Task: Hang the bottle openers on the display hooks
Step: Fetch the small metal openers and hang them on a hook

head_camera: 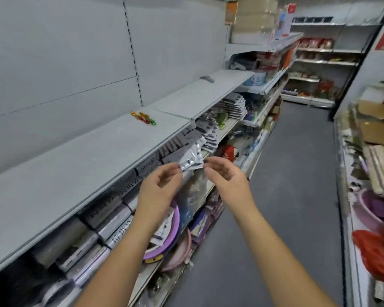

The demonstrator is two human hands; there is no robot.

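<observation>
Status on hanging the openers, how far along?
Done: rows of packets hang under the shelf edge. In hand: left hand pinches a silver packet beside them; right hand at its other edge, grip unclear. Left: small coloured items lie on the shelf, possibly openers.

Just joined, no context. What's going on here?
A person stands in a shop aisle at a row of packets hanging under a grey shelf. The left hand pinches a silvery packet at the front of the row; the right hand is beside it, fingers loosely curled, whether touching is unclear.
</observation>
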